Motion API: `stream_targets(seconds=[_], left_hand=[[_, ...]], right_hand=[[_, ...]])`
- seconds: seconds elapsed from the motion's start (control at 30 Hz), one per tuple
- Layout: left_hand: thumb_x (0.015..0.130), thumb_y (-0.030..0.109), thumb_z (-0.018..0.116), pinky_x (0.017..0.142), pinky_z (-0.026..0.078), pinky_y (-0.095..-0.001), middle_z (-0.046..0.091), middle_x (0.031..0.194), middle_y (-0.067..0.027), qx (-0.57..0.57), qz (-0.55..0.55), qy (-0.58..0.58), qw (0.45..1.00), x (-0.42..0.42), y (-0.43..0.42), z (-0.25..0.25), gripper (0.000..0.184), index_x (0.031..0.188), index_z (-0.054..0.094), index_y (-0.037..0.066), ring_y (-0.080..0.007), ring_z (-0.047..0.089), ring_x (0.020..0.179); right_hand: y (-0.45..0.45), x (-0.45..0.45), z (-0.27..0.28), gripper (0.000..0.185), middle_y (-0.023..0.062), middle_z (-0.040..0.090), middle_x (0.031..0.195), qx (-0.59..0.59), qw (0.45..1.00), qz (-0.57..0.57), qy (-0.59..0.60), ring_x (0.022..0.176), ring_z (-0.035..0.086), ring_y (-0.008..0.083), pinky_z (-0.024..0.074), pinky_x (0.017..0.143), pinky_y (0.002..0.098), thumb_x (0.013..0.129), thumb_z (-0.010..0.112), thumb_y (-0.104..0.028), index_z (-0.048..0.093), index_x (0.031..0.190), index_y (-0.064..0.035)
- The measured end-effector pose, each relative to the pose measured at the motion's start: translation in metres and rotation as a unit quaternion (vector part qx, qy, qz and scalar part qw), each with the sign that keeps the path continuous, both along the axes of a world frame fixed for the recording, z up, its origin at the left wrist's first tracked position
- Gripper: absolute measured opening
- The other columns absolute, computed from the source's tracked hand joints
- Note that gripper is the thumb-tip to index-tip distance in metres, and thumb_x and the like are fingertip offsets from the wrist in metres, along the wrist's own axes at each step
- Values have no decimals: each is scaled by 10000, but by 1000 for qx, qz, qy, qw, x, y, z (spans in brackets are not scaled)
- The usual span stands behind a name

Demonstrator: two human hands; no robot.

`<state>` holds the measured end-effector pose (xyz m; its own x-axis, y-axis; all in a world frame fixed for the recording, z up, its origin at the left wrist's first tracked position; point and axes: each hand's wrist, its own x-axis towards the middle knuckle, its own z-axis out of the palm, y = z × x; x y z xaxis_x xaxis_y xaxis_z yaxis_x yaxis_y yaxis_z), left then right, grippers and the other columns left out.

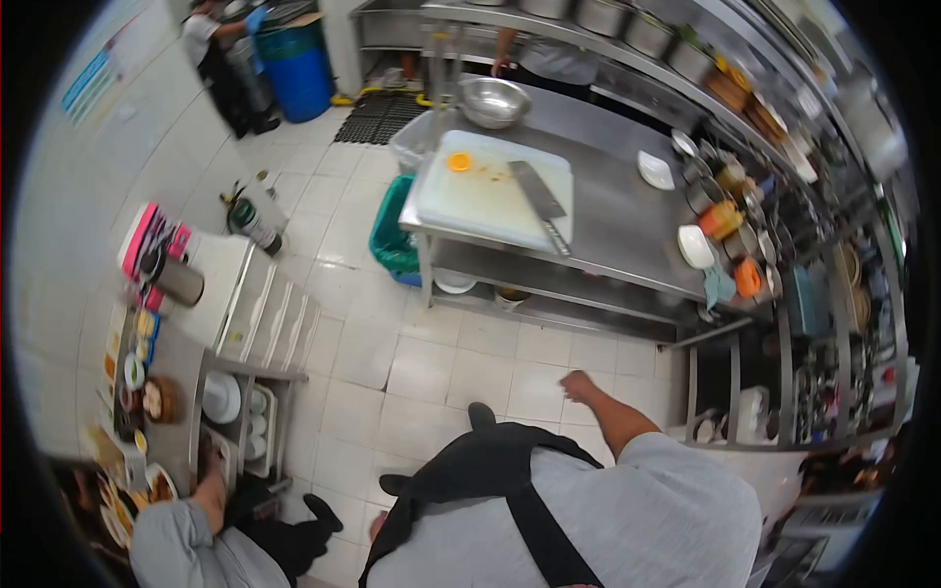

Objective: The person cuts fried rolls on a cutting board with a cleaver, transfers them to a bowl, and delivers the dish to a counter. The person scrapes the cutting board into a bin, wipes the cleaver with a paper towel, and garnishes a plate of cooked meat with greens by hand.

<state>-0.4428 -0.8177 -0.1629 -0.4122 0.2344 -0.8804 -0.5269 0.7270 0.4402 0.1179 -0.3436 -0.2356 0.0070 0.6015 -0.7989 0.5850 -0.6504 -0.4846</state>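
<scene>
The steel worktable [613, 186] stands ahead of the person, apart from both hands. The right hand [578, 385] hangs over the tiled floor [480, 377], nearest the table's lower shelf; its fingers look loosely curled, with nothing visible in them, though how tightly they close cannot be told. The left hand [377, 526] is mostly hidden by the black apron [470, 461], its grip unreadable. On the table, a cleaver [539, 196] lies across a white cutting board [470, 211].
</scene>
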Motion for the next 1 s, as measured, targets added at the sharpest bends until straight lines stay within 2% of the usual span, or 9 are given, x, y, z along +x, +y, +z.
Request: stream_targets(seconds=[0.07,0.1,0.17,0.3,0.5,0.6,0.77,0.87,1.0], left_hand=[[1006,473,641,962,474,-503,617,1362,-95,2,-117,29,993,10,38,-2,553,1435,564,133,-322,619,1141],[1005,472,642,955,476,-500,619,1354,-95,3,-166,46,985,10,54,1,550,1430,566,132,-319,620,1129],[1004,470,644,941,479,-494,622,1338,-95,-2,-223,69,972,1,90,11,544,1422,572,129,-312,621,1106],[1001,465,647,912,487,-482,629,1307,-96,-6,-294,96,951,-32,159,30,533,1405,582,124,-298,625,1058],[998,459,651,870,497,-464,640,1260,-97,-36,-228,65,971,-103,288,45,517,1380,598,115,-278,631,987],[996,456,654,849,503,-455,645,1237,-98,-30,-197,60,978,-137,363,31,509,1367,606,111,-268,634,951],[1002,432,637,843,494,-451,636,1188,-82,-18,-272,5,962,-134,506,20,490,1371,591,112,-251,625,967],[998,425,641,872,508,-454,646,1292,-90,71,-498,46,863,-112,592,41,517,1400,591,102,-276,653,1040],[989,421,648,924,512,-458,639,1375,-101,43,-398,-14,916,-105,664,31,538,1421,594,105,-294,659,1138]], right_hand=[[-15,105,-75,212,116,600,662,96,995,9,-41,527,607,232,493,470,444,921,690,-180,613,756,-70],[-22,114,-21,201,105,570,695,6,993,-102,-56,569,588,229,478,498,434,955,666,-216,584,819,-93],[-27,124,23,171,103,609,760,-10,992,-121,-35,614,609,229,503,559,437,953,674,-216,597,887,-78],[-36,94,55,163,94,655,776,-33,962,-273,-6,656,674,210,516,531,380,938,690,-203,651,901,-49],[-64,22,24,265,88,701,920,-103,922,-353,124,738,704,223,548,607,405,948,747,-298,653,1073,-85],[-68,-7,53,276,108,738,1022,-139,949,-265,99,772,710,227,555,626,380,972,732,-313,666,1119,-89],[-78,3,76,209,80,760,903,-133,915,-380,30,719,693,193,552,616,382,1023,683,-292,691,1015,-83],[-63,11,84,210,85,758,856,-126,870,-477,15,690,668,193,547,621,388,1029,681,-295,688,1020,-85],[-21,2,120,222,87,745,910,-100,855,-508,30,751,676,196,553,692,417,1018,670,-278,656,1149,-99]])
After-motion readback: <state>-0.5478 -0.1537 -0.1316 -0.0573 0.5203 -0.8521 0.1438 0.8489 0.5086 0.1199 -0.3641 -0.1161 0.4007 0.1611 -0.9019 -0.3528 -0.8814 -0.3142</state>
